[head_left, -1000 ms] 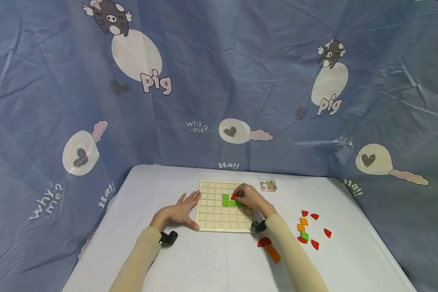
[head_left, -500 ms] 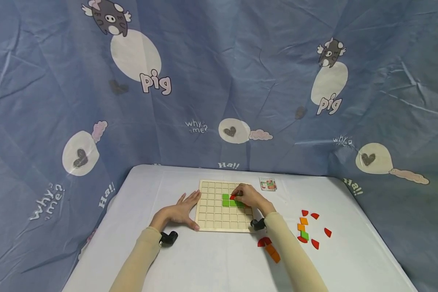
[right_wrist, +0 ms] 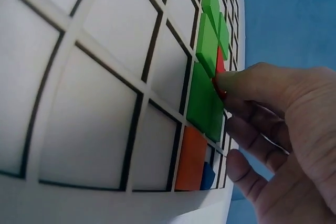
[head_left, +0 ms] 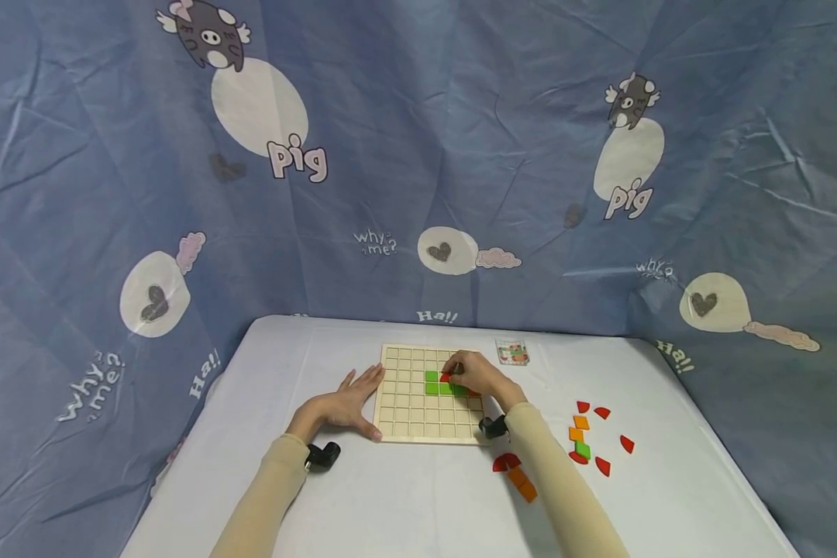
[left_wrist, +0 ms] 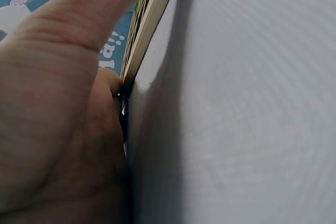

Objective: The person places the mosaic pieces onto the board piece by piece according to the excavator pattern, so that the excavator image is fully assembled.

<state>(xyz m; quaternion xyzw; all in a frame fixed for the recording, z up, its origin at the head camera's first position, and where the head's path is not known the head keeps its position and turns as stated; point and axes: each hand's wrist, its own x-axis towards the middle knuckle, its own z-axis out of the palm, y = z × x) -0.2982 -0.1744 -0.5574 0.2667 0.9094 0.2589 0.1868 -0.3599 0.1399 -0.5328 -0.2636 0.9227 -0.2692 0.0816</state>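
A pale wooden grid board (head_left: 404, 418) lies on the white table. My left hand (head_left: 345, 403) is spread out at its left edge, thumb and fingertips against the rim; in the left wrist view the thumb reaches along the board's side. Over the board, my right hand (head_left: 477, 373) pinches a red quarter-circle tile (head_left: 446, 377) between thumb and fingers. That tile sits at a cell beside several green square tiles (right_wrist: 207, 45). Nearer the edge, an orange tile (right_wrist: 191, 158) and a small blue piece (right_wrist: 208, 177) fill cells in the right wrist view.
A small printed card (head_left: 512, 353) lies behind the board's right corner. Loose red pieces (head_left: 602, 414), orange squares (head_left: 581, 422) and a green tile (head_left: 582, 449) are scattered on the right. More red pieces (head_left: 507, 462) and orange tiles (head_left: 522, 483) lie beside the right forearm.
My right hand has shifted slightly left with the red quarter-circle tile, which now lies a little lower at its cell. The left hand has stayed at the board's edge.
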